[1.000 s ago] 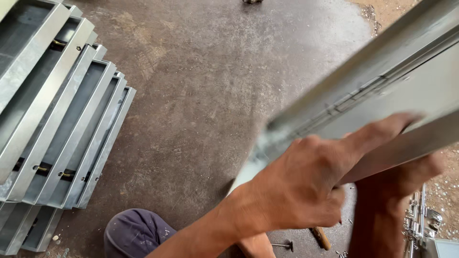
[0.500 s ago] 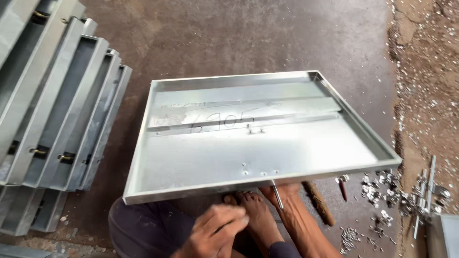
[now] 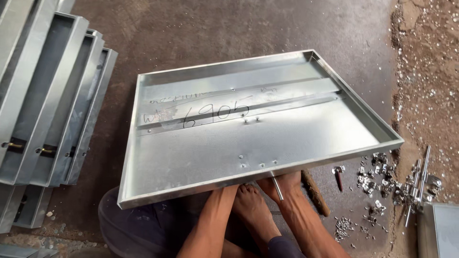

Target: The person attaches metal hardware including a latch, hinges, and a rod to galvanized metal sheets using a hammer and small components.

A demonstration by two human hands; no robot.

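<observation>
A large galvanised sheet-metal tray [image 3: 306, 138] lies open side up across my lap, with a riveted strip and handwriting on its floor. My left forearm [image 3: 210, 220] runs under the tray's near edge, and the hand itself is hidden beneath it. My right hand [image 3: 289, 184] sits just under the near rim, against a thin metal pin [image 3: 277, 187] that sticks out of that rim. Its fingers are tucked below the tray, so its grip is unclear. My bare foot [image 3: 251, 205] rests between the two arms.
Several similar metal trays [image 3: 52, 100] with small latches lean in a stack at the left. A wooden-handled tool [image 3: 316, 195], a heap of small metal fittings [image 3: 375, 177], loose rods [image 3: 421, 179] and a metal box corner [image 3: 442, 231] lie to the right on the dirt floor.
The tray was held tilted up close to my face in both hands. It has come down flat over my lap, and both hands have gone under its near edge.
</observation>
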